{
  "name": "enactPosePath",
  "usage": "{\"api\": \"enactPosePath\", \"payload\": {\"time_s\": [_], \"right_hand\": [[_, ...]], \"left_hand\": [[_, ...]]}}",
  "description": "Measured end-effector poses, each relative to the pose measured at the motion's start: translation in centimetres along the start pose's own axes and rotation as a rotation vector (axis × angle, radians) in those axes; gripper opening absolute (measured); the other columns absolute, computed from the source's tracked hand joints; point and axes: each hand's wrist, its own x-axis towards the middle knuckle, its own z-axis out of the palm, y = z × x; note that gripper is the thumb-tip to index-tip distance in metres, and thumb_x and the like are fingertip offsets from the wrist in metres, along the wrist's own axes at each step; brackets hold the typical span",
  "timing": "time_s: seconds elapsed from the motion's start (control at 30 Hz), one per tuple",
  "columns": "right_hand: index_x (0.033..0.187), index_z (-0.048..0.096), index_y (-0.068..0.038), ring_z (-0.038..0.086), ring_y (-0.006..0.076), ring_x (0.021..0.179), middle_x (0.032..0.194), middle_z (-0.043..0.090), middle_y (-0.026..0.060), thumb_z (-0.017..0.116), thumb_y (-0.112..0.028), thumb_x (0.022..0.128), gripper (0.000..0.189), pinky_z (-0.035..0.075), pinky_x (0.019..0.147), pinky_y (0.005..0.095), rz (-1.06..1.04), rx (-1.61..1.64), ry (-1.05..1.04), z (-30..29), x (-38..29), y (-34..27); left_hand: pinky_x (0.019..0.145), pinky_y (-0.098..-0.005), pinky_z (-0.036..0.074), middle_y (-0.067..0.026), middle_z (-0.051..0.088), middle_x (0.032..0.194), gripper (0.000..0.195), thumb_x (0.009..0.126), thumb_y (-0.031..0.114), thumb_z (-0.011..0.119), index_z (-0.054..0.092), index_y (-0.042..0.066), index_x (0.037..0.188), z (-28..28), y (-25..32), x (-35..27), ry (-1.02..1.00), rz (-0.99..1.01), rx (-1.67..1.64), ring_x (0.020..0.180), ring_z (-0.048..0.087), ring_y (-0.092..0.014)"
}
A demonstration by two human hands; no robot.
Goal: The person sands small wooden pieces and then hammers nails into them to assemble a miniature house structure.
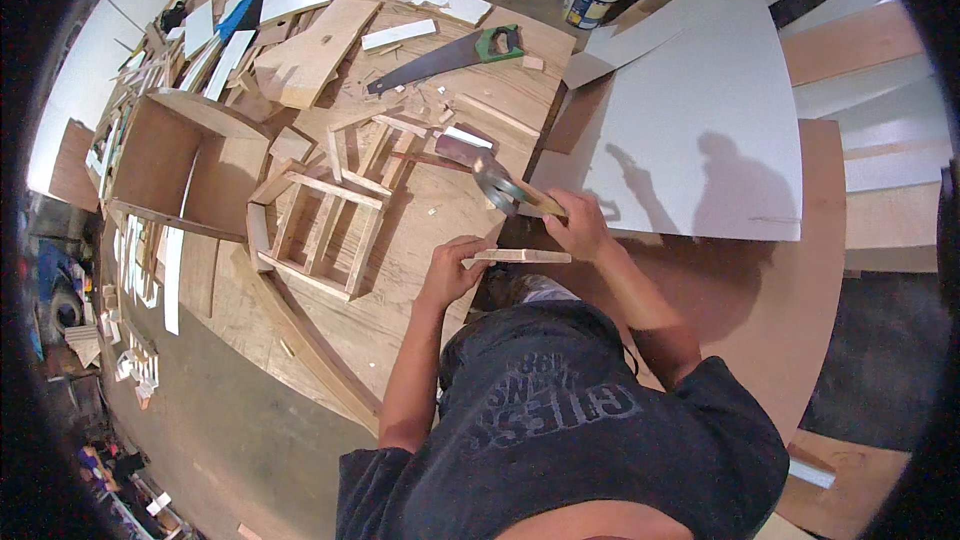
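Note:
A claw hammer (541, 200) is gripped by its handle in my right hand (579, 229); its metal head is raised toward the table side. My left hand (455, 270) pinches one end of a short flat wooden piece (529, 256), which juts out to the right below the hammer. Left of my hands, a small wooden frame with crossbars (322, 204) rests on the plywood worktable (442, 240). Loose wooden strips (375, 150) touch or overlap its far side. Beyond the hammer head lies a dark brown piece (454, 150) with a white strip beside it.
A green-handled handsaw (442, 60) lies farther back on the table. At left stand an open wooden box (199, 165) and a heap of offcuts (202, 45). A long timber (300, 337) lies along the near edge. White panels (705, 112) are at right; a bucket (591, 0) holds wood scraps.

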Motion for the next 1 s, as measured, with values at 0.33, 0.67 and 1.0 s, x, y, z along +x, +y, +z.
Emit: {"api": "enactPosePath", "payload": {"time_s": [0.33, 0.67, 1.0], "right_hand": [[0.124, 0.055, -0.003, 0.067, 0.0508, 0.094, 0.096, 0.070, 0.0275, 0.063, -0.037, 0.101, 0.041, 0.050, 0.078, 0.0594, 0.211, -0.028, 0.063, 4.3, -9.8, -9.0], [0.110, 0.054, -0.001, 0.065, 0.0550, 0.085, 0.083, 0.066, 0.0315, 0.055, -0.035, 0.107, 0.034, 0.048, 0.071, 0.0626, 0.328, 0.012, 0.113, 3.7, -11.9, -10.9], [0.109, 0.053, -0.002, 0.064, 0.0551, 0.084, 0.082, 0.066, 0.0306, 0.054, -0.036, 0.107, 0.035, 0.047, 0.070, 0.0641, 0.342, 0.008, 0.095, 5.8, -12.3, -11.6]], "left_hand": [[0.086, -0.0415, 0.059, -0.0169, 0.076, 0.107, 0.027, 0.079, 0.001, 0.077, 0.077, 0.004, 0.106, 0.9, 0.0, -0.1, 0.010, 0.066, 0.045, 0.099, 0.072, -0.037], [0.077, -0.0335, 0.057, -0.0148, 0.078, 0.106, 0.026, 0.083, 0.007, 0.082, 0.079, 0.005, 0.109, 1.0, -0.6, -2.1, 0.096, 0.030, -0.032, 0.092, 0.075, -0.026], [0.079, -0.0369, 0.059, -0.0176, 0.077, 0.107, 0.034, 0.077, 0.007, 0.085, 0.078, 0.004, 0.111, 0.8, -1.4, -1.5, 0.109, 0.072, -0.012, 0.094, 0.076, -0.030]]}}
